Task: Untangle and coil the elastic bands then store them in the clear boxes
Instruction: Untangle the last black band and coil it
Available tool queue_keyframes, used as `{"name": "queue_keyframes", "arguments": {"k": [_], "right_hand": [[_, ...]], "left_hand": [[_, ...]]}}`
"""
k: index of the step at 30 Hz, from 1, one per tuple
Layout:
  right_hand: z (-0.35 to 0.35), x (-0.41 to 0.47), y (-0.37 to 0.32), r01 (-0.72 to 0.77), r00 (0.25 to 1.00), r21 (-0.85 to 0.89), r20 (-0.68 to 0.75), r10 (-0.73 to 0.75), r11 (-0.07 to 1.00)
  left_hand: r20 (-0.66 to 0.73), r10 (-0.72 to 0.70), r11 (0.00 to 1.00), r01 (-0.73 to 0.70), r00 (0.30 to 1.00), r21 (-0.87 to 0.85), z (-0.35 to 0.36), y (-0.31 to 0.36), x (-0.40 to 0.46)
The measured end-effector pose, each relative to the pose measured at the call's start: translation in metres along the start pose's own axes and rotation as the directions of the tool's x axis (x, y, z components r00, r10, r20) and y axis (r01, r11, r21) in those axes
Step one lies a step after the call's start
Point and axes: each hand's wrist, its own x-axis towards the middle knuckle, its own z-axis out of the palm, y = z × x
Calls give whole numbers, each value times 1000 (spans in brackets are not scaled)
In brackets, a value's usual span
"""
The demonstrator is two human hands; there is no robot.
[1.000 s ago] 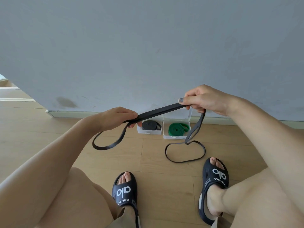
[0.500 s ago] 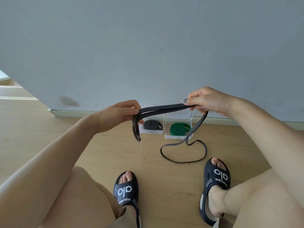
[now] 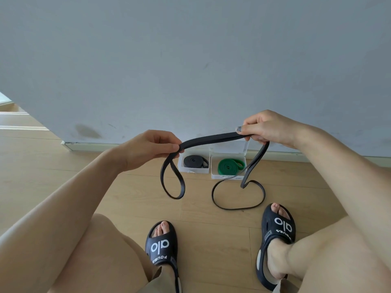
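Black rubber, flat and long, is the elastic band [image 3: 211, 138] that both hands hold above the floor [image 3: 105, 182]. The left hand [image 3: 148, 149] pinches it between thumb and fingers, and a short loop hangs down just below this hand. The right hand [image 3: 268, 127] grips it with curled fingers, a little higher and farther. Between the hands the doubled band runs almost level, so its long axis goes from left to right and rises slightly toward the right. From the right hand the remaining length drops to the floor and lies there in a loose ring near the right foot. I judge that coiling should start at the left hand, because the free length is on the right side. Farther away, against the wall [image 3: 190, 60], stand two clear boxes: the left box [image 3: 183, 169] keeps a coiled black band [image 3: 194, 161], the right box [image 3: 214, 176] a coiled green band [image 3: 229, 166]. Both boxes are open.
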Motion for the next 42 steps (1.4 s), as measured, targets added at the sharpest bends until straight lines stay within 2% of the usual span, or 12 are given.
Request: {"name": "queue_keyframes", "arguments": {"k": [6, 9, 13, 18, 20, 22, 24, 28, 32, 36, 40, 42], "right_hand": [[3, 4, 6, -27, 999, -72, 36, 30, 997], [11, 4, 7, -90, 979, -81, 178, 103, 993], [33, 3, -2, -131, 932, 48, 346, 107, 990], [63, 11, -14, -27, 966, 7, 258, 25, 1000], [64, 11, -18, -22, 968, -95, 245, 45, 995], [62, 8, -22, -57, 950, -156, 294, 101, 986], [62, 5, -24, -60, 940, -96, 329, 89, 994], [75, -2, -34, 71, 922, 150, 366, -122, 986], [89, -3, -41, 81, 914, 183, 378, -146, 980], [84, -3, -48, 19, 930, 96, 363, -53, 995], [79, 1, -42, 56, 973, -92, 228, -33, 994], [75, 2, -37, 70, 984, -117, 171, -50, 991]], "left_hand": [[13, -21, 999, 21, 1000, -25, 1, 4, -1], [18, -35, 999, 35, 999, -11, 1, 5, -1], [10, -3, 999, 3, 1000, 44, 9, 12, -2], [98, 40, 994, -50, 994, 100, 24, 26, 0], [150, 37, 993, -52, 988, 102, 28, 31, -1], [186, 32, 991, -55, 982, 119, 32, 33, -2], [214, 24, 988, -56, 977, 146, 34, 32, 0], [205, -4, 984, -34, 979, 177, 38, 30, 3], [165, -29, 975, -8, 986, 223, 37, 29, 5], [178, -67, 978, 29, 982, 205, 38, 27, 6], [183, -105, 950, 44, 977, 309, 41, 26, 5], [188, -121, 935, 48, 975, 352, 43, 22, 4]]}}
